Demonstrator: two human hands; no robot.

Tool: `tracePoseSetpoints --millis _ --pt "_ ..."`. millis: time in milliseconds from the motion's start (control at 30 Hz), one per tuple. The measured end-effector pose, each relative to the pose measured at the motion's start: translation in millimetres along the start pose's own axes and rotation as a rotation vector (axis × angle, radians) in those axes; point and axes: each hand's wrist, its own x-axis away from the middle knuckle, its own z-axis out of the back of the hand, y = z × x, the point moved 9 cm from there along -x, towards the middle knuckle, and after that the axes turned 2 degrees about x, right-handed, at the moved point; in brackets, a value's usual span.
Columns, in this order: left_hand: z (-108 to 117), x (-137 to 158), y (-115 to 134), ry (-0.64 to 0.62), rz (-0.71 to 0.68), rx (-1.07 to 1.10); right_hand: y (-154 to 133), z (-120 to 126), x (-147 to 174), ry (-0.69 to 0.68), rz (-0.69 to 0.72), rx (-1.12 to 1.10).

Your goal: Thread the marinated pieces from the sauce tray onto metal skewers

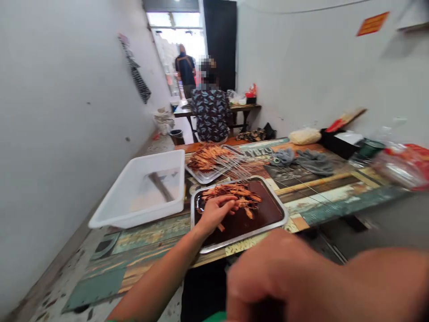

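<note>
1. Food strips (248,193): heaped in the sauce tray (241,237), back half, sitting in dark brown liquid; left hand on them. Rest, big to small, placed from sauce tray:
2. Table (144,257): under the sauce tray, patchwork plank-pattern top.
3. Back desk (237,107): far beyond the sauce tray. Person seated (210,112) at it, patterned top, back to camera. Another person (185,67) stands farther beyond, dark top.
4. White tub (147,217): just left of the sauce tray. Dark streak inside, can't tell what.
5. Second tray (208,180): just behind the sauce tray, piled with more strips on thin metal sticks (239,167), sticks pointing right.
6. Black box (330,145): well right of and behind the sauce tray.
7. Right hand (268,268): near side of sauce tray, close to camera, blurred. Fingers curled; can't tell if holding anything.
8. Left hand (219,208): over sauce tray, fingers bent, tips touching strips; can't tell if gripping any.
9. Gray cloths (315,162): behind and right of the sauce tray, crumpled.
</note>
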Motion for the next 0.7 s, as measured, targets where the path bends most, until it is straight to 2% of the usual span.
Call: tracePoseSetpoints --millis 67,100,167,200,267,333,400,467,567,700 --pt "0 0 1 -0.01 -0.006 0.0 13 15 -2 0.077 -0.048 0.147" --pt "1 1 2 -0.013 -0.008 0.001 30 33 -1 0.171 -0.11 0.266" --pt "2 1 2 -0.008 -0.011 0.013 86 81 19 0.362 -0.421 0.612" --pt "2 1 1 -0.003 -0.01 0.019 114 105 33 0.436 -0.535 0.693" --pt "2 1 0 0.006 -0.009 0.027 167 142 65 0.498 -0.703 0.803" --pt "1 1 -2 0.003 -0.004 0.03 214 165 92 0.466 -0.835 0.882" --pt "0 -1 -4 0.002 0.003 0.03 249 172 110 0.392 -0.909 0.929" --pt "4 -3 -4 0.027 -0.007 0.027 270 171 116 0.329 -0.941 0.968" --pt "16 -6 1 0.108 -0.069 0.03 284 167 114 0.27 -0.956 1.023" --pt "31 -9 5 0.203 -0.123 0.039 289 172 108 0.235 -0.959 1.081"
